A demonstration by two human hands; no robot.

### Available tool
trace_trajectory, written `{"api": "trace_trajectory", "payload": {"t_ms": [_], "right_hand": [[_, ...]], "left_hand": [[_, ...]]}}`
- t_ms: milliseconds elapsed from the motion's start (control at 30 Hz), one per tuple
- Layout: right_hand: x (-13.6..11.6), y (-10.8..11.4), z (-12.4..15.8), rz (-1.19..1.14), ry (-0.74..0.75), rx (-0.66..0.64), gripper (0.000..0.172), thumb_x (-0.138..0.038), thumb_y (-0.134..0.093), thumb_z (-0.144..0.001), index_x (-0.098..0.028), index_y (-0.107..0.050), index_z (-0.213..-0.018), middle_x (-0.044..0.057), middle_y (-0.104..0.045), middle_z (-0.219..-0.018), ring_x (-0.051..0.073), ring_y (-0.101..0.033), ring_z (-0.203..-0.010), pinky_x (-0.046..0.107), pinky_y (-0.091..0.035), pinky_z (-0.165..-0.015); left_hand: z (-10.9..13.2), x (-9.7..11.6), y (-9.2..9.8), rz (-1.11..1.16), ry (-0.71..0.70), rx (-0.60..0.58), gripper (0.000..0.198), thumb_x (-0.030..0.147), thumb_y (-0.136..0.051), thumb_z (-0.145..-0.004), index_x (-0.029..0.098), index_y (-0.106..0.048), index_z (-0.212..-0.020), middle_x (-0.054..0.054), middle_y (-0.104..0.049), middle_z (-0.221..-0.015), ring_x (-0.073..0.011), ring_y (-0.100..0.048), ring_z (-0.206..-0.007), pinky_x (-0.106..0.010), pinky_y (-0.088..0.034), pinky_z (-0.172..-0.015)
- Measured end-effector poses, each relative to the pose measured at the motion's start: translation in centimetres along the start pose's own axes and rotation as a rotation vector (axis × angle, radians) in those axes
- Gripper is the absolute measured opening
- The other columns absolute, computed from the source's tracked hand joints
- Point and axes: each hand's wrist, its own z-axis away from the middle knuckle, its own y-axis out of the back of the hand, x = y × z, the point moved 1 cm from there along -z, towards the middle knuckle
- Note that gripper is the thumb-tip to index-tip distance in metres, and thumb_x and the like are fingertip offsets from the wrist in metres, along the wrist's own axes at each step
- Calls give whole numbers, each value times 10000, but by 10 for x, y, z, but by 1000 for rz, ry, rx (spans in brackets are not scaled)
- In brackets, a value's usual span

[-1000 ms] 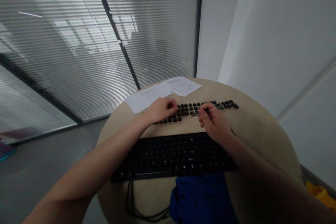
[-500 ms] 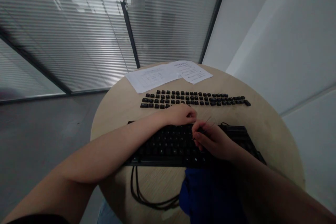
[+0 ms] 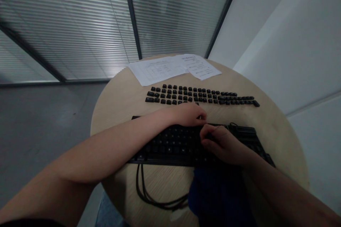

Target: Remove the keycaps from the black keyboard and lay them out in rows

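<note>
A black keyboard (image 3: pixel 170 148) lies along the near side of a round wooden table. My left hand (image 3: pixel 189 114) rests across its far edge, the fingers curled inward and the fingertips mostly hidden. Just to the right, my right hand (image 3: pixel 220 142) is closed over the keys in a pinch. A thin wire tool (image 3: pixel 221 128) shows faintly at its fingers; its working end is out of sight. Beyond both hands, loose black keycaps (image 3: pixel 180 92) stand in rows on the table, partly covered by my left hand.
Printed papers (image 3: pixel 162 70) lie at the table's (image 3: pixel 109 111) far edge. A looped black cable (image 3: pixel 144 193) and a dark blue cloth (image 3: pixel 213 195) are at the near side. Glass panels with blinds (image 3: pixel 87 35) and a white wall stand beyond.
The view has tilted down slightly, so the table sits higher in it. Both hands stay close together over the keyboard; the wire at my right hand shows less clearly now.
</note>
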Motion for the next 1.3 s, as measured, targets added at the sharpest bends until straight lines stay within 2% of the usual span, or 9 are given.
{"api": "trace_trajectory", "payload": {"t_ms": [167,400,700,767,867,967,1067,1233,1300], "right_hand": [[-5,-2,-2,179,98,1,153,-312,-583,-977,-218,-584,-857,-29,-580,-607,128,-501,-511,250,-355,-534],[-9,-5,-5,228,182,6,181,-337,-589,-979,-229,-583,-834,-17,-607,-623,139,-519,-528,266,-369,-556],[5,-10,-1,-22,104,109,232,-401,-583,-993,-232,-548,-837,-40,-561,-567,124,-485,-482,246,-381,-504],[4,-8,-1,-167,89,178,318,-506,-553,-1011,-237,-534,-843,-37,-570,-565,129,-513,-471,244,-396,-482],[4,0,0,-441,55,445,417,-639,-504,-1007,-256,-470,-845,-61,-533,-548,131,-530,-427,227,-374,-409],[6,8,0,-452,33,587,439,-660,-568,-972,-258,-453,-837,-78,-509,-529,121,-520,-406,215,-355,-384],[8,14,0,-314,14,588,408,-622,-575,-986,-248,-487,-848,-73,-531,-511,110,-508,-401,217,-369,-403],[9,28,-1,-171,6,768,313,-540,-542,-1027,-250,-504,-914,-63,-566,-534,111,-513,-435,221,-369,-419],[10,32,-3,-184,24,809,288,-522,-532,-1035,-254,-500,-935,-66,-563,-563,110,-524,-451,219,-368,-416]], "left_hand": [[2,3,2,11,-6,-10,215,321,-601,-983,204,-773,-928,-24,-745,-831,-162,-643,-751,-272,-425,-680],[2,3,2,61,-9,14,192,307,-618,-953,217,-761,-863,-3,-725,-778,-159,-626,-718,-278,-415,-672],[4,2,3,55,-20,7,173,240,-610,-946,219,-759,-860,-2,-732,-786,-155,-635,-728,-270,-421,-685],[5,2,4,50,-22,13,193,253,-593,-963,216,-758,-869,-8,-736,-795,-153,-634,-719,-270,-421,-675],[5,3,5,42,-8,35,256,289,-547,-1006,203,-749,-875,-25,-738,-795,-154,-633,-702,-276,-422,-664],[5,3,7,22,-2,80,333,320,-489,-1042,191,-731,-852,-34,-728,-780,-162,-639,-705,-285,-438,-672],[8,4,13,64,-38,323,300,315,-469,-1047,187,-721,-948,-44,-749,-880,-174,-674,-804,-297,-493,-745],[23,2,35,280,-55,1005,315,353,-398,-1080,201,-582,-1285,-36,-716,-989,-116,-614,-670,-269,-530,-678],[28,2,41,311,-49,1113,314,378,-418,-1076,209,-580,-1285,-39,-711,-1018,-101,-587,-638,-246,-519,-628]]}}
